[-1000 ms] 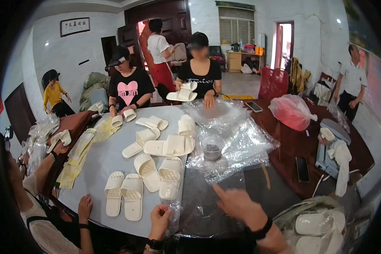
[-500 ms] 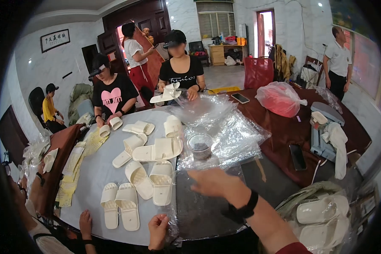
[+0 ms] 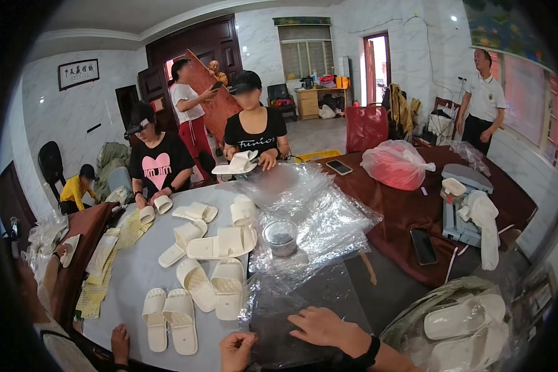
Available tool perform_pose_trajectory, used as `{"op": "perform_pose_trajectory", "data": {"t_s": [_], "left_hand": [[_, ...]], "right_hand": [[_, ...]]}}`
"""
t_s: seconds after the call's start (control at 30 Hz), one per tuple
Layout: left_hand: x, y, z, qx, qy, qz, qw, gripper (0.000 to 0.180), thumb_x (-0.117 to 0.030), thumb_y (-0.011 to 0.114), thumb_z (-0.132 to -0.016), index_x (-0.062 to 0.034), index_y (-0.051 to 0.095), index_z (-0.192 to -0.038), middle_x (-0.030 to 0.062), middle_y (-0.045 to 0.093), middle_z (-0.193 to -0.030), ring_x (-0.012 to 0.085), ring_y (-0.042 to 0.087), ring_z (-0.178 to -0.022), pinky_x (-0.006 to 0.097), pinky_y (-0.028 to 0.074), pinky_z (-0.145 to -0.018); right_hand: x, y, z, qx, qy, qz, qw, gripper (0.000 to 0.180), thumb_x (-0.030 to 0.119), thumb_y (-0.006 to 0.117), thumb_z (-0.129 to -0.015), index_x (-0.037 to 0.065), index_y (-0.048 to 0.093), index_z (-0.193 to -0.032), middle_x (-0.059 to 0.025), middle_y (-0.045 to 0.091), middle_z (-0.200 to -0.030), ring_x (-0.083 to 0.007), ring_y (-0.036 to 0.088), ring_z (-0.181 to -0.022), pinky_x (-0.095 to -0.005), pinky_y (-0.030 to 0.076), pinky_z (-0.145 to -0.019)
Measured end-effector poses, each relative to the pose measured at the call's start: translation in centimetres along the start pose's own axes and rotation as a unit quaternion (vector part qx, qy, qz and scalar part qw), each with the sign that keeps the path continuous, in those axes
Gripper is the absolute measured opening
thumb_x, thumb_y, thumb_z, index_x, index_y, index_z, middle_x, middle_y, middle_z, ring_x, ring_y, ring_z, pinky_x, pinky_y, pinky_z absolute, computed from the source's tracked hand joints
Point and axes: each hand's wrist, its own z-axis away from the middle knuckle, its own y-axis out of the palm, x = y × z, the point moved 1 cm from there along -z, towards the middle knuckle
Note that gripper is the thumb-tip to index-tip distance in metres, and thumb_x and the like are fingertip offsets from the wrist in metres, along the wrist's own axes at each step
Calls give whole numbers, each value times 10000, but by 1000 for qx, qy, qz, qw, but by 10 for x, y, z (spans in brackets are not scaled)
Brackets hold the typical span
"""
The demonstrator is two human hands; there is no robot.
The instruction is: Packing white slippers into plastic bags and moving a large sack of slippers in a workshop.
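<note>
At the table's near edge, my left hand (image 3: 237,351) has thumb and fingers pinched at the near left edge of a clear plastic bag (image 3: 328,291). My right hand (image 3: 321,327), a dark band on its wrist, lies just right of it over the bag's near part, fingers loosely spread and holding nothing. Beyond the bag is a stack of clear plastic bags (image 3: 347,217) with a round clear tub (image 3: 280,238) on top. Cream slippers lie to the left: a neat pair (image 3: 181,319) nearest my left hand and several more slippers (image 3: 222,243) behind.
A co-worker's hand (image 3: 120,343) rests at the near left edge. Across the table, one person holds a white slipper (image 3: 237,163) and another handles small slippers (image 3: 162,204). Right are a dark phone (image 3: 423,246), a pink-filled bag (image 3: 395,165) and bagged slippers (image 3: 465,332).
My right hand has drawn back toward me from beside the tub, down to the bag's near part. My left hand stays pinched near the table edge. The view has shifted slightly.
</note>
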Motion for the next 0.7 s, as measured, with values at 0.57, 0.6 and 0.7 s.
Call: {"op": "perform_pose_trajectory", "data": {"t_s": [0.57,0.6,0.7], "left_hand": [[-47,-9,51,283,93,226,928,119,-103,651,-791,-44,548,-787,205,495,-1244,315,441,-1207,448,319,-1005],[-53,-7,51,281,89,248,923,124,-107,654,-788,-44,547,-788,205,494,-1246,315,442,-1206,451,319,-1006],[-54,-23,52,150,46,210,965,133,-121,650,-798,-46,549,-840,190,537,-1196,319,511,-1131,485,377,-965]], "right_hand": [[-45,-5,-26,-123,83,112,983,509,365,550,-850,85,465,-1267,-199,466,-1257,-377,418,-1178,-520,356,-947],[-51,5,-25,-77,106,101,986,512,379,529,-866,91,448,-1282,-198,460,-1255,-378,389,-1203,-548,336,-953],[-58,22,-22,4,140,88,986,528,404,511,-881,100,419,-1303,-195,445,-1261,-382,357,-1226,-582,313,-955]]}}
